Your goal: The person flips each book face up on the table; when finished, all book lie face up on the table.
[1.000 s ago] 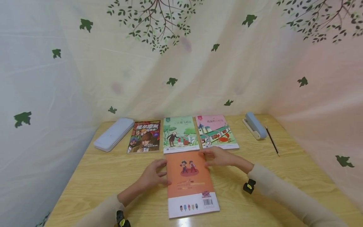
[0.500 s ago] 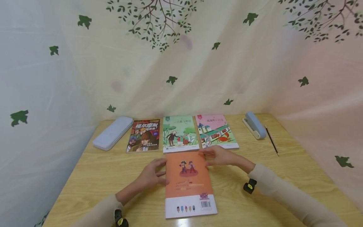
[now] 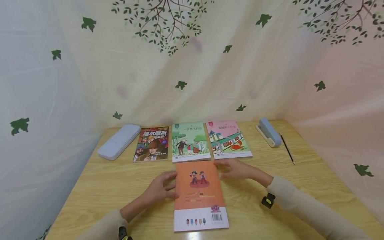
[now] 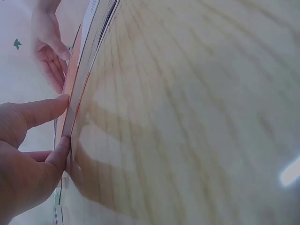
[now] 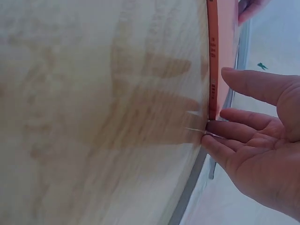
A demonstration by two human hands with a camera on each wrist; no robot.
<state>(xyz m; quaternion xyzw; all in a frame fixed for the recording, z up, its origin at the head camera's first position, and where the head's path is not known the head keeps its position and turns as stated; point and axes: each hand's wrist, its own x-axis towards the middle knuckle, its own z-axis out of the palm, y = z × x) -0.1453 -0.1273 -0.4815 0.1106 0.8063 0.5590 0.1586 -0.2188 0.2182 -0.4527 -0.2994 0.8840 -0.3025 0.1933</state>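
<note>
Orange book (image 3: 199,195) flat on the desk (image 3: 99,186), framed between two hands. Left hand (image 3: 158,188) at its left edge, fingers straight, thumb and fingertips touching the page side, nothing gripped. Right hand (image 3: 237,169) at the far right corner, fingers extended against the spine, grip open. Just beyond the hands, a row of three more books (image 3: 189,142). Farther left, a pale pencil case (image 3: 119,141); farther right, a blue stapler (image 3: 269,132) and pencil (image 3: 287,148).
</note>
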